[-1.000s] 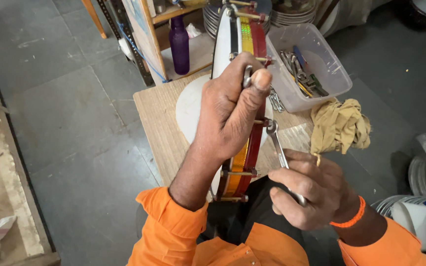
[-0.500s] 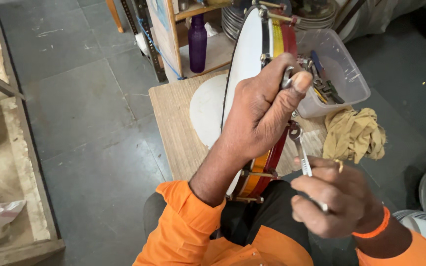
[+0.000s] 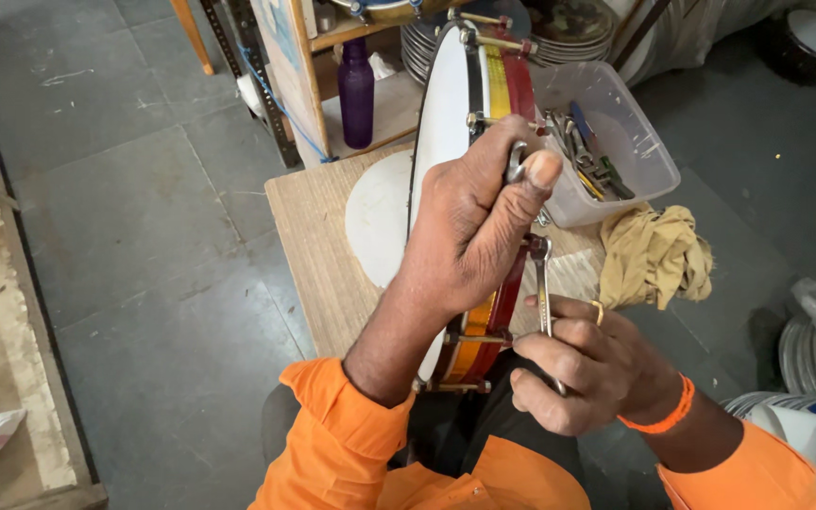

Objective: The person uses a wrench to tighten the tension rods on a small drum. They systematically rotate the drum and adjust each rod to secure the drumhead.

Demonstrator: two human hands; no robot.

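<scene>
Head view: standing on edge on a wooden table [image 3: 314,246], a frame drum [image 3: 460,142] with a white skin and a red, yellow and orange shell, leaning over the lap. Gripping the drum's rim from above, the left hand [image 3: 474,227], fingers clamped around the hoop, thumb pressing by a metal hook. Clasping a slim steel wrench [image 3: 542,293], the right hand [image 3: 583,373], fingers closed tight on the handle, the wrench head touching a tuning bolt on the shell just below the left hand. Lying flat beside the drum, a white disc [image 3: 378,217]. Sitting behind, a clear plastic tub [image 3: 635,142] holding tools; near it, a crumpled yellow cloth [image 3: 654,255]. Standing on a shelf, a purple bottle [image 3: 356,90].
</scene>
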